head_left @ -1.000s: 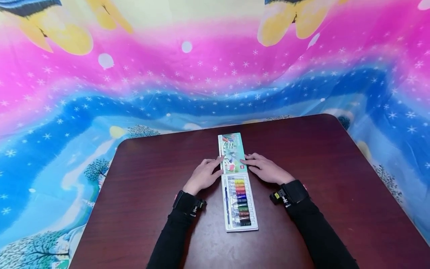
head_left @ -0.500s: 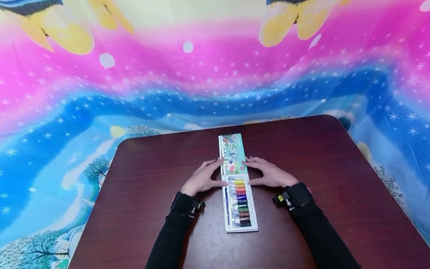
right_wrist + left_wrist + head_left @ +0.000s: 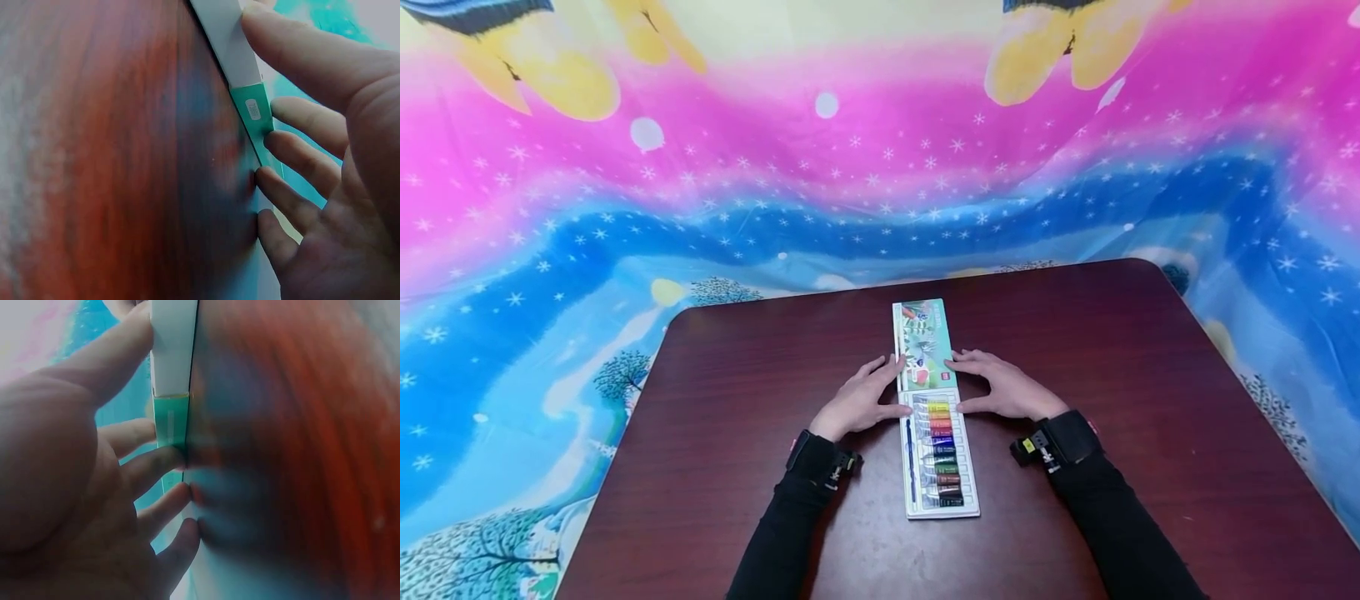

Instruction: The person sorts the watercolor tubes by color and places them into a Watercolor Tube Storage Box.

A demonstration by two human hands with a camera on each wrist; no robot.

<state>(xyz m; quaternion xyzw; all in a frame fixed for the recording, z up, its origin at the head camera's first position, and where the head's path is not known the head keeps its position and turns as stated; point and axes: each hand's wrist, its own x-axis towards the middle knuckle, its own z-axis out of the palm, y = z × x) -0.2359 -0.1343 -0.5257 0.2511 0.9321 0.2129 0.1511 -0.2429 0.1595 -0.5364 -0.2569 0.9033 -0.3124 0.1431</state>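
Observation:
A flat green illustrated paint box sleeve (image 3: 928,346) lies on the table, its near end meeting a white tray (image 3: 970,492). Colored paint tubes (image 3: 940,454) fill the tray in a column, with a thin blue paintbrush (image 3: 912,458) along its left side. My left hand (image 3: 859,398) lies along the left side, fingers spread at the sleeve and thumb on the tray's edge. Opposite it, my right hand (image 3: 1006,390) touches the right side the same way. In both wrist views the thumb rests at the white tray wall (image 3: 172,350), and fingertips reach the green sleeve side (image 3: 253,111).
The dark reddish-brown table (image 3: 760,358) extends around the box on all sides. Behind it hangs a pink and blue snow-patterned cloth (image 3: 880,183). Each wrist wears a black strap with a small camera (image 3: 1033,446).
Both thumbs have moved nearer along the box, from the sleeve to the tray's edges, spreading away from the fingers. Box and tray appear unmoved; the head view has shifted slightly.

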